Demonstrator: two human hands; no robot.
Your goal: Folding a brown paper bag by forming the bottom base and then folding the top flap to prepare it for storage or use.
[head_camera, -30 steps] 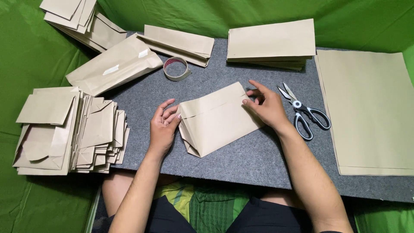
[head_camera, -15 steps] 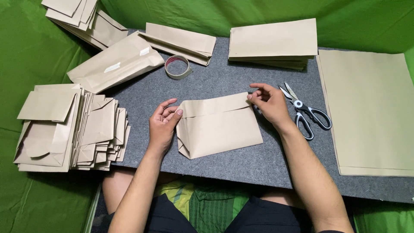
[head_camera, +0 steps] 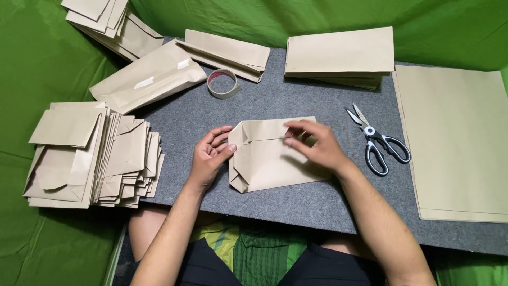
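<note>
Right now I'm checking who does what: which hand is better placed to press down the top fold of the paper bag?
Probably the right hand: its fingers lie on the paper bag along the top fold. The left hand only touches the bag's left edge.

Bare mat (head_camera: 296,103) between tape roll (head_camera: 222,83) and scissors (head_camera: 378,140) lies open.
</note>
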